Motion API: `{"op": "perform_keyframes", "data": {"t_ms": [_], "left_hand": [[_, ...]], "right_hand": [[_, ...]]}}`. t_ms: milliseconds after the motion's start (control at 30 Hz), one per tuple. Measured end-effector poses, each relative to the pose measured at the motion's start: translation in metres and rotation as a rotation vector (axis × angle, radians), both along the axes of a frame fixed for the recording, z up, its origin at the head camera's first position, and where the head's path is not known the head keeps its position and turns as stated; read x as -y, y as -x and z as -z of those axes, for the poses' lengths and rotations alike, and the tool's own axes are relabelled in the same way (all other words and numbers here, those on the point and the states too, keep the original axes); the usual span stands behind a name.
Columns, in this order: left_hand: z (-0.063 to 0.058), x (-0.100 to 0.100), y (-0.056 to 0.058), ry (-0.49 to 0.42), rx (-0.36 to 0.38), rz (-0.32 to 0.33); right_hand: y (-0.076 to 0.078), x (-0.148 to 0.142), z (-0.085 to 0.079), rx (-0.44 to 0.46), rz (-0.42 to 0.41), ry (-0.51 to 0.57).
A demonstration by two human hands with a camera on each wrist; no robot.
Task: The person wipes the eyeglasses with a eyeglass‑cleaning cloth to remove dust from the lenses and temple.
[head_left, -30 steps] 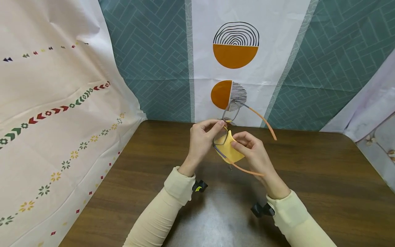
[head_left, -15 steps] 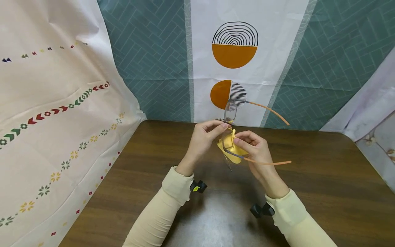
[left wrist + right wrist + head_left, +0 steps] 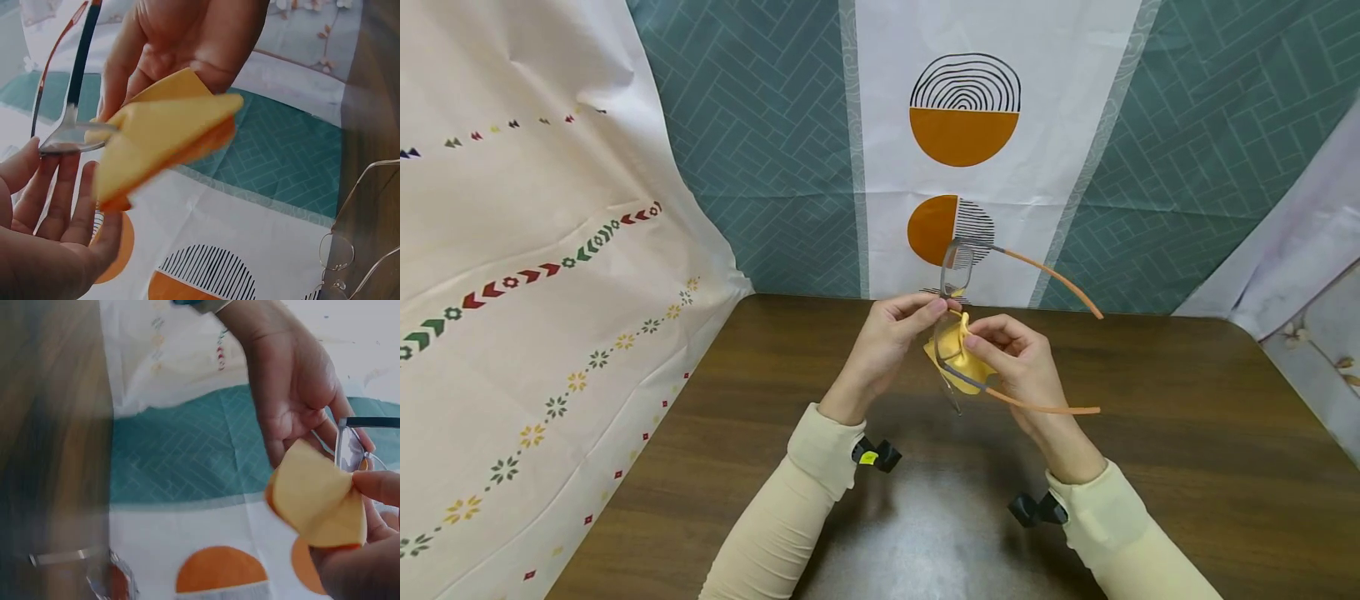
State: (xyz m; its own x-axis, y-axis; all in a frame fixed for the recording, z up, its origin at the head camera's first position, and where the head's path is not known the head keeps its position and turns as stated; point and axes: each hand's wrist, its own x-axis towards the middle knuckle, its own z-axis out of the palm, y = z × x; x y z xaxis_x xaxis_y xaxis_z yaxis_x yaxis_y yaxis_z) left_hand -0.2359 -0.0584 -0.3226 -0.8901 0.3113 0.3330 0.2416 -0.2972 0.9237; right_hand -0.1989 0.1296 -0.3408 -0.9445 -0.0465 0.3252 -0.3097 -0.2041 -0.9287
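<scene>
My left hand (image 3: 880, 346) pinches a pair of eyeglasses (image 3: 957, 268) near the bridge, holding it on end above the table. Its frame is grey, and both unfolded temples end in orange tips pointing right. A yellow cloth (image 3: 972, 364) lies folded over the lower lens. Thumb and fingertips of my right hand (image 3: 1018, 354) pinch that cloth against the lens. From the left wrist view, the cloth (image 3: 162, 128) looks blurred and covers part of the lens. Most of the lower lens is hidden by cloth and fingers.
Thin wire-framed glasses (image 3: 337, 252) lie on the brown wooden table (image 3: 737, 433), mostly hidden behind the cloth in the head view. A patterned cloth hangs behind the table (image 3: 760, 167), and pale fabric (image 3: 587, 333) hangs at the left. Black cameras (image 3: 880, 456) sit at both wrists.
The eyeglasses have turned, so the temples reach farther right. The yellow cloth went from spread flat to bunched around the lower lens. Both hands keep their hold.
</scene>
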Motion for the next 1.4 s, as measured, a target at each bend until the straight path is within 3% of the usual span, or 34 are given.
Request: {"op": "perform_keyframes", "data": {"t_ms": [133, 267, 600, 933, 1267, 1400], "left_hand": [[0.0, 0.001, 0.0, -0.063, 0.003, -0.011], [0.0, 0.001, 0.001, -0.107, 0.015, 0.003], [0.003, -0.004, -0.001, -0.066, -0.005, 0.015], [0.004, -0.007, -0.002, -0.047, -0.038, -0.002], [0.003, -0.007, -0.002, -0.038, -0.07, -0.026], [0.003, -0.007, -0.003, -0.033, -0.071, -0.044]], "right_hand": [[-0.004, 0.001, -0.003, -0.128, 0.105, -0.084], [-0.008, 0.005, -0.004, -0.26, 0.146, -0.132], [-0.008, 0.014, 0.003, -0.432, 0.149, -0.231], [-0.006, 0.015, 0.005, -0.525, 0.169, -0.22], [0.001, 0.015, 0.01, -0.838, 0.143, -0.327], [0.004, 0.013, 0.011, -0.923, 0.119, -0.394]]}}
